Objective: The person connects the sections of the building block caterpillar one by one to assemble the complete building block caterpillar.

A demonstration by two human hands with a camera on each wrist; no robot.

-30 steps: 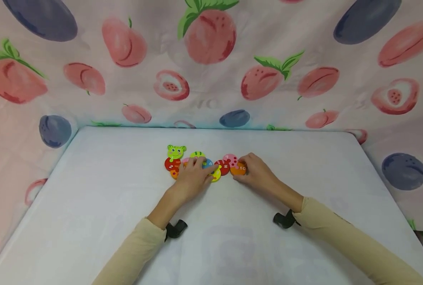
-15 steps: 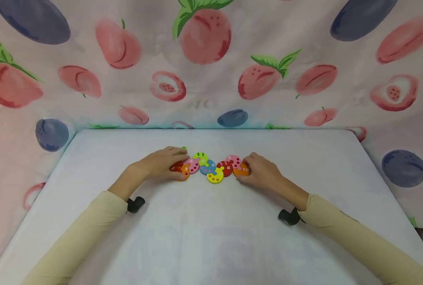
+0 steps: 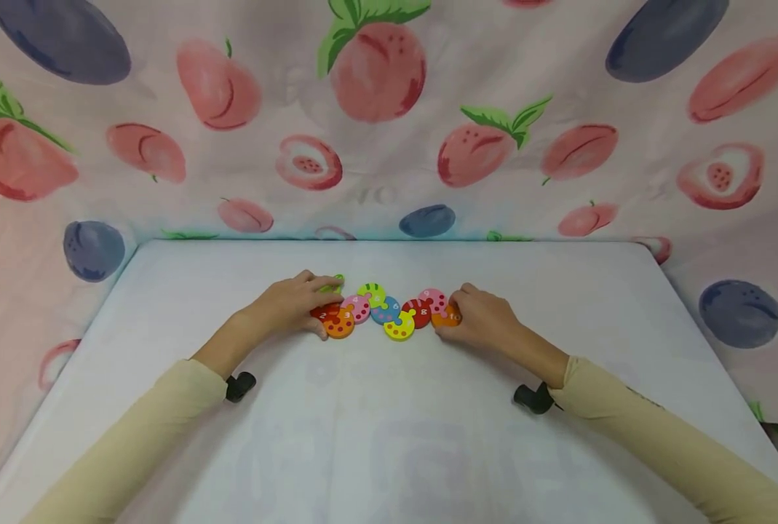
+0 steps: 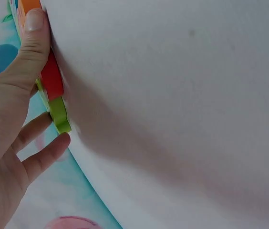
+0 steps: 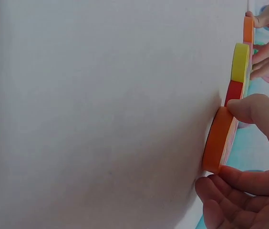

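Observation:
A caterpillar number puzzle [image 3: 399,327] lies on the white table as a zigzag chain of round, interlocked pieces. My left hand [image 3: 290,302] grips its left end, around the red piece [image 3: 323,311] marked 2 and the green head piece [image 3: 338,279], which the fingers mostly cover. In the left wrist view the thumb presses the edge near the orange piece [image 4: 30,5]. At the other end my right hand [image 3: 480,314] pinches the orange piece [image 3: 445,316] marked 10 between thumb and fingers. The right wrist view shows that orange piece's edge [image 5: 217,139] up close.
The white table [image 3: 389,437] extends in front of and beside the puzzle. Behind it hangs a fruit-print cloth [image 3: 375,153]. A black wrist camera sits under each sleeve, at the left wrist [image 3: 240,386] and the right wrist [image 3: 533,399].
My left hand has moved from over the middle of the chain to its left end and grips there. The right hand keeps its hold on the orange piece. The chain has shifted slightly right.

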